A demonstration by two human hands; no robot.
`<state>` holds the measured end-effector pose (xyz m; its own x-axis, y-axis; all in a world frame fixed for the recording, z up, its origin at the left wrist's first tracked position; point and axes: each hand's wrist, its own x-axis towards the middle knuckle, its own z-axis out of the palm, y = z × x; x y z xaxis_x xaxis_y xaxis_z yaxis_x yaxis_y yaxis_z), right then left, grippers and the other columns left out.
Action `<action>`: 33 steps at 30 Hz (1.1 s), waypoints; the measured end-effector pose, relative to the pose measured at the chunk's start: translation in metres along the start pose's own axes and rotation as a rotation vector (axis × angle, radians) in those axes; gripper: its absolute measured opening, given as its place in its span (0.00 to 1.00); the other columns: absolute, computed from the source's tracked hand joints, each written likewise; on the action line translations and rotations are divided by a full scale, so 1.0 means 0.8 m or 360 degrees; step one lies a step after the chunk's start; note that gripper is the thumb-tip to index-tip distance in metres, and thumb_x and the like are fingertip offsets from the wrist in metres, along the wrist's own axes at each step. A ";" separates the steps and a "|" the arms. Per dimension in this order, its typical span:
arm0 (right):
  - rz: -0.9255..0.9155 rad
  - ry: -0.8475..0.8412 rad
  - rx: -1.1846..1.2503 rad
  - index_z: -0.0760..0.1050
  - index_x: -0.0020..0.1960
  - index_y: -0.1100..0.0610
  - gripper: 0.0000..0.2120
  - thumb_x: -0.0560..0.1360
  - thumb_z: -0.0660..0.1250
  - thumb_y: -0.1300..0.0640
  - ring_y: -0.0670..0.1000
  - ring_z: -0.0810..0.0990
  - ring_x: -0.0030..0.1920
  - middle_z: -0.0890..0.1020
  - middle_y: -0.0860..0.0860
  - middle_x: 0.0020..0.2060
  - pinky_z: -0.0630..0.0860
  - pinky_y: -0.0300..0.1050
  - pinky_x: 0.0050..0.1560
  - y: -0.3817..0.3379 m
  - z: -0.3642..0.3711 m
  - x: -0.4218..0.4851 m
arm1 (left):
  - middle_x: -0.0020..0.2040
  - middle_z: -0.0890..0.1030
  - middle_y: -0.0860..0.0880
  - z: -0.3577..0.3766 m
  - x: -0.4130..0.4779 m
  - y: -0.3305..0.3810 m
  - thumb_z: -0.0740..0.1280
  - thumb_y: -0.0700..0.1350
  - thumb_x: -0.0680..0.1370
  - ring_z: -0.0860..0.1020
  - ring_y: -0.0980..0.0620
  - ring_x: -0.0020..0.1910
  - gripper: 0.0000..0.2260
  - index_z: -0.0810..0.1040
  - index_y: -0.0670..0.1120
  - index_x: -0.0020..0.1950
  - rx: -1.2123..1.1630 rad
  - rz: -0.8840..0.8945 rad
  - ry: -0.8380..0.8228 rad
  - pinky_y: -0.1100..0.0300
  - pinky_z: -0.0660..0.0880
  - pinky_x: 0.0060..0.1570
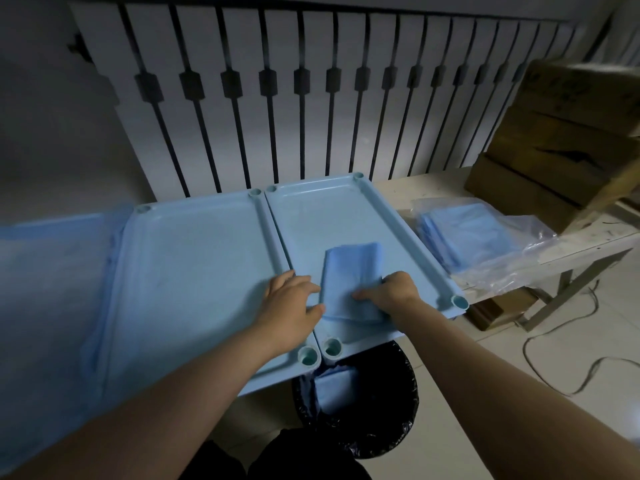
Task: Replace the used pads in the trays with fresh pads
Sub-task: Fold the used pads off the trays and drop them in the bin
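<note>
One blue pad (52, 271) lies spread flat at the far left of the frame, with its right border lapping the rim of the left tray (194, 251). Both light-blue trays sit side by side, long rims touching, with a round socket at each visible corner. The left tray has a bare floor.

Left hand (291, 303): positioned over the joint between the two trays at lower centre. Its fingers (304, 284) are loosely extended and grip nothing; the tips meet the left edge of the folded pad (349, 271).

The folded pad lies in the near half of the right tray (329, 209), long side running away from the viewer. Right hand (391, 289): placed on the near right part of this pad, fingers curled onto it and gripping the material. Whether the thumb is under the pad cannot be told.

Below the near tray corners, at lower centre, stands a bin (381, 427) with a black liner; a crumpled blue pad (334, 389) lies inside it.

Right of the trays, the pale bench (391, 192) carries a clear plastic bag (533, 244) holding a stack of folded blue pads (460, 237). Stacked cardboard boxes (568, 140) occupy the upper right of the frame. A thin cable (554, 358) loops across the tiled floor at lower right
</note>
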<state>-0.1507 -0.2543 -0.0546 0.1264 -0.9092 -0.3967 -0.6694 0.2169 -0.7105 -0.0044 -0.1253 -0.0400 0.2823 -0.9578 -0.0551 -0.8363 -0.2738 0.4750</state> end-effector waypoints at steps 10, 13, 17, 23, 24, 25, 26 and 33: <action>-0.0266 -0.0634 0.1230 0.74 0.61 0.64 0.18 0.72 0.66 0.72 0.65 0.82 0.51 0.81 0.65 0.54 0.81 0.56 0.46 0.012 -0.047 -0.103 | 0.67 0.72 0.46 -0.029 -0.037 0.047 0.76 0.47 0.71 0.75 0.47 0.63 0.39 0.59 0.43 0.76 -0.1677 -0.0637 0.0177 0.54 0.75 0.59; -0.0261 -0.0874 0.1284 0.76 0.60 0.64 0.17 0.73 0.64 0.72 0.63 0.82 0.50 0.82 0.63 0.54 0.82 0.52 0.45 0.036 -0.068 -0.135 | 0.61 0.78 0.39 -0.025 -0.050 0.062 0.75 0.40 0.72 0.82 0.45 0.46 0.35 0.61 0.39 0.75 -0.1976 -0.0744 0.0045 0.53 0.81 0.43; -0.0069 -0.0968 0.1156 0.79 0.57 0.64 0.15 0.70 0.66 0.72 0.59 0.83 0.47 0.83 0.62 0.52 0.82 0.49 0.44 0.099 -0.080 -0.157 | 0.48 0.80 0.45 -0.017 -0.072 0.070 0.71 0.38 0.75 0.80 0.48 0.40 0.25 0.67 0.40 0.70 -0.1683 -0.0657 0.0152 0.51 0.79 0.43; 0.0313 -0.1011 0.0842 0.77 0.57 0.66 0.22 0.63 0.71 0.67 0.62 0.83 0.49 0.82 0.63 0.53 0.82 0.55 0.47 0.188 -0.052 -0.159 | 0.53 0.80 0.44 -0.015 -0.102 0.044 0.65 0.38 0.78 0.80 0.47 0.42 0.11 0.74 0.42 0.60 -0.1397 -0.0514 0.0373 0.48 0.78 0.51; 0.0388 -0.0902 0.0794 0.75 0.58 0.68 0.23 0.63 0.71 0.67 0.64 0.82 0.49 0.82 0.65 0.53 0.82 0.57 0.46 0.198 -0.038 -0.154 | 0.54 0.80 0.45 -0.014 -0.106 0.039 0.65 0.38 0.78 0.81 0.47 0.43 0.10 0.75 0.44 0.59 -0.1375 -0.0508 0.0397 0.48 0.79 0.50; 0.0463 -0.0761 0.0758 0.74 0.59 0.68 0.23 0.64 0.70 0.69 0.65 0.82 0.49 0.80 0.66 0.54 0.81 0.58 0.45 0.205 -0.024 -0.147 | 0.54 0.80 0.45 -0.013 -0.108 0.035 0.65 0.39 0.78 0.82 0.47 0.44 0.09 0.76 0.45 0.58 -0.1362 -0.0503 0.0419 0.49 0.79 0.48; 0.0532 -0.0611 0.0724 0.73 0.60 0.68 0.22 0.66 0.70 0.70 0.66 0.81 0.49 0.78 0.67 0.55 0.81 0.60 0.45 0.208 -0.007 -0.140 | 0.54 0.80 0.46 -0.012 -0.111 0.031 0.65 0.40 0.78 0.82 0.47 0.45 0.08 0.76 0.46 0.57 -0.1347 -0.0497 0.0435 0.50 0.79 0.47; 0.0687 -0.0359 0.0914 0.67 0.60 0.66 0.18 0.74 0.70 0.65 0.63 0.77 0.43 0.72 0.61 0.46 0.78 0.56 0.42 0.184 0.073 -0.107 | 0.53 0.81 0.46 -0.016 -0.121 0.006 0.65 0.39 0.79 0.82 0.46 0.47 0.06 0.77 0.44 0.55 -0.1287 -0.0463 0.0532 0.57 0.79 0.42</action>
<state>-0.2173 -0.1240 -0.1597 0.1276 -0.6197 -0.7744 -0.2143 0.7451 -0.6316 -0.0298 -0.0327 -0.0207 0.6562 -0.7512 -0.0715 -0.1639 -0.2344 0.9582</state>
